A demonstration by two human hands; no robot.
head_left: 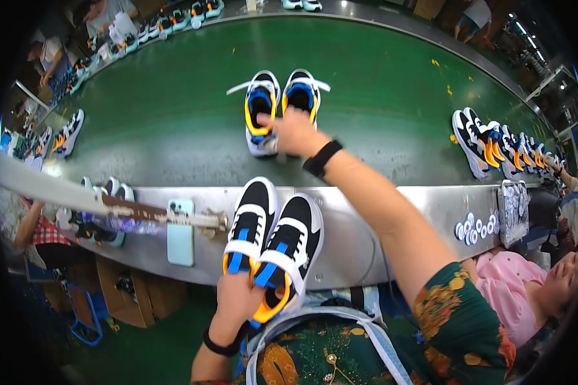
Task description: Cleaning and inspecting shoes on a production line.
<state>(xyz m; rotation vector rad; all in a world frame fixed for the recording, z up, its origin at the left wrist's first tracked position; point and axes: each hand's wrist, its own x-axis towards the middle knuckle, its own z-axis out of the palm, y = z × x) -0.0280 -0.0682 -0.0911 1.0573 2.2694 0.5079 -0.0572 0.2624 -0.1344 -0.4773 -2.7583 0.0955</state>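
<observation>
Nearest us: the green floral shirt (459,308) and the pale-edged apron (382,350), just right of the left hand (237,298). We record that hand grasping the near pair of shoes (282,240) at the heel end, its fingers tucked by the ankle collars; the toes point away from it. Each shoe is black and white with blue tabs and a yellow lining.

Right hand (297,133), farther out, lies over the heel end of the far pair of shoes (259,96), fingers bent leftward; we cannot tell whether it grips. The far pair's toes also point away, straps spread to both sides.

Surface: green belt (379,96) under and beyond the right hand; metal ledge (347,237) between the hands, beneath the near pair's front. Left of the left hand and beyond it, we note a pale phone (180,234) below a white bar (51,183). Well right of the right hand: a shoe row (501,151), a tray (513,212), round discs (472,228) and a person in pink (510,282).

Unclear: the right fingertips are blurred; the left fingertips are hidden by the shoes; people at the far left are cut off by the dark rim.
</observation>
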